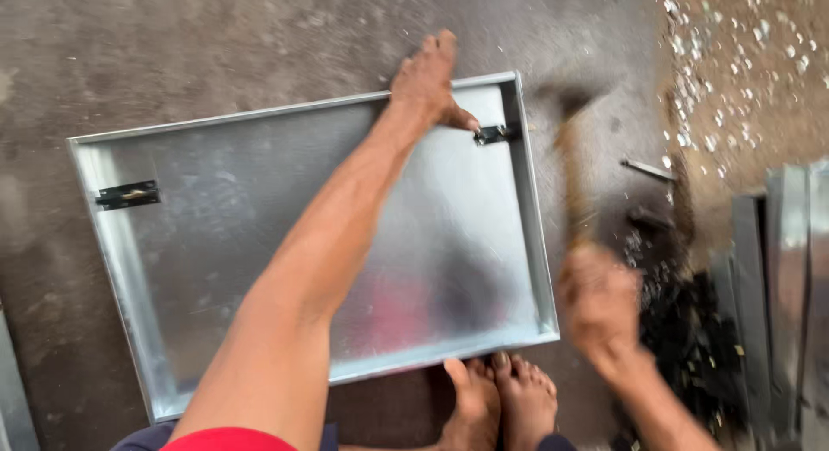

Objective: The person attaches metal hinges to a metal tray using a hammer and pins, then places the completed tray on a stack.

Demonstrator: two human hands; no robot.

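Two hands: both bare, working over a shallow metal tray on a concrete floor.
Hard to make out: the right hand and the hammer are smeared by motion blur; the hammer head is only a dark patch beside the tray's right wall.
Cut off: metal sheets at the right edge run out of view.
Left hand: pressed on the tray's far rim, fingers curled over the edge, thumb inside near a small dark hinge.
Right hand grip: fingers closed around the wooden handle.
Tray: galvanised sheet, dull grey, rectangular, with folded upright walls; a second dark hinge sits on its left wall.
Feet: bare, touching the tray's near edge.
Floor at right: pale metal chips and dark scraps.
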